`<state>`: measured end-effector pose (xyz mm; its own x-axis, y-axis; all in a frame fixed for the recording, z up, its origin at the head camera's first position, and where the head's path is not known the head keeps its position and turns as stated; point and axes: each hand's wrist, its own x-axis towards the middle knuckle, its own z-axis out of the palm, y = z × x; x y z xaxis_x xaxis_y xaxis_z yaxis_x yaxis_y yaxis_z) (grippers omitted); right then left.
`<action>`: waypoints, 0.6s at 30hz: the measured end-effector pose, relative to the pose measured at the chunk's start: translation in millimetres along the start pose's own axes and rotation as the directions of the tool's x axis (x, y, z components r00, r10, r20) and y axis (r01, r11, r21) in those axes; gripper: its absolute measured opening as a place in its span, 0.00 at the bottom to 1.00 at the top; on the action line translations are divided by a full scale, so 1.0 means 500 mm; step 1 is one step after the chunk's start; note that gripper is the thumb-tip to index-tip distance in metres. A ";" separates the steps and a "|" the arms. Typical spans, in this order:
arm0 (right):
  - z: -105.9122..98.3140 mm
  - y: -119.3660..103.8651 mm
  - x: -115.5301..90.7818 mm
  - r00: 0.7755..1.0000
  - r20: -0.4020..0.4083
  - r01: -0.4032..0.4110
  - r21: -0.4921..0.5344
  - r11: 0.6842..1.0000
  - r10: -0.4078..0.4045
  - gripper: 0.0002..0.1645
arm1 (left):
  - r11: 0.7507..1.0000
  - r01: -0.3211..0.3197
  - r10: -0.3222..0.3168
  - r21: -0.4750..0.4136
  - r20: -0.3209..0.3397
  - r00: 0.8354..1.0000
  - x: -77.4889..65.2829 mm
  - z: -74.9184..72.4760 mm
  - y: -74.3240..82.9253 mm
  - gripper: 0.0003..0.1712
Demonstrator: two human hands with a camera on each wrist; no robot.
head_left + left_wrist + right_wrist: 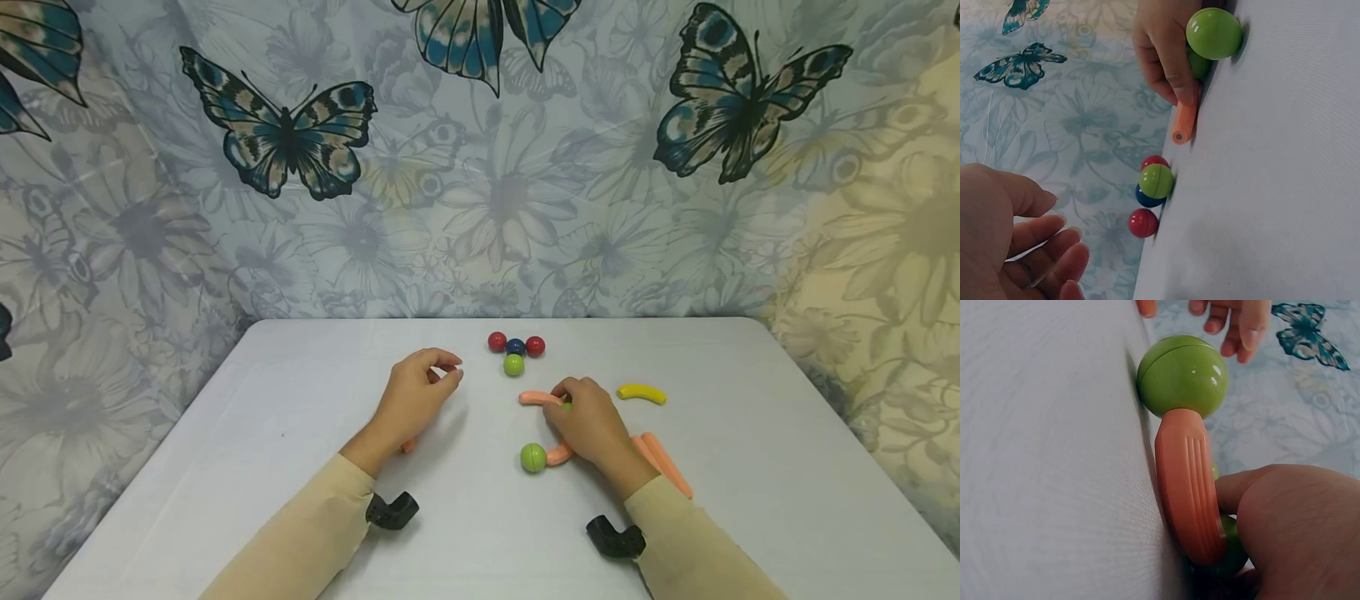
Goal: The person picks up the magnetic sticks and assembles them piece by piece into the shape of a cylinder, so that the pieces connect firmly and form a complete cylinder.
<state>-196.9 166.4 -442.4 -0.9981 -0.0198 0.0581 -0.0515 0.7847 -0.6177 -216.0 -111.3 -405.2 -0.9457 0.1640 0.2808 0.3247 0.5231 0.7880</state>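
My right hand (592, 421) pinches an orange rod (537, 398) low over the white table, at the end beside a mostly hidden green ball (1199, 65). Below that hand, a curved orange rod with grooves (1188, 487) joins a larger green ball (1182, 375) at one end and meets a green ball (1233, 553) by my fingers at the other. To the left, my left hand (416, 392) hovers over the table with loosely bent fingers and nothing in them. An orange piece (408, 446) peeks out from under the left wrist.
Toward the back edge of the table (300, 375) sit two red balls (497, 342), a blue ball (515, 347) and a small green ball (513, 365), clustered. A yellow curved rod (641, 394) and orange rods (666, 464) lie on the right. Butterfly-patterned cloth (510, 208) hangs behind.
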 end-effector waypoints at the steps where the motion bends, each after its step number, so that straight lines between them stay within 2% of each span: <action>1: 0.001 -0.001 0.000 1.000 -0.003 -0.004 -0.002 1.000 0.004 0.15 | 1.000 0.003 -0.003 -0.010 0.003 1.000 0.004 0.002 0.002 0.09; 8: 0.001 -0.002 -0.001 1.000 -0.013 -0.027 0.011 1.000 0.027 0.14 | 0.994 0.033 -0.031 -0.099 0.025 0.999 0.036 0.026 0.020 0.10; 13: -0.004 -0.004 -0.004 0.999 -0.013 -0.039 0.011 0.999 0.039 0.13 | 0.992 0.033 -0.020 -0.120 0.109 0.994 0.062 0.052 0.025 0.16; 18: -0.004 -0.002 -0.002 0.999 -0.014 -0.042 0.003 0.999 0.042 0.13 | 0.990 0.017 0.011 -0.143 0.197 0.980 0.083 0.082 0.021 0.23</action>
<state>-195.7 167.0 -440.4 -0.9988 0.0225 0.0432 -0.0092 0.7828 -0.6222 -252.5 -64.6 -407.5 -0.9269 0.3313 0.1761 0.3074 0.4012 0.8629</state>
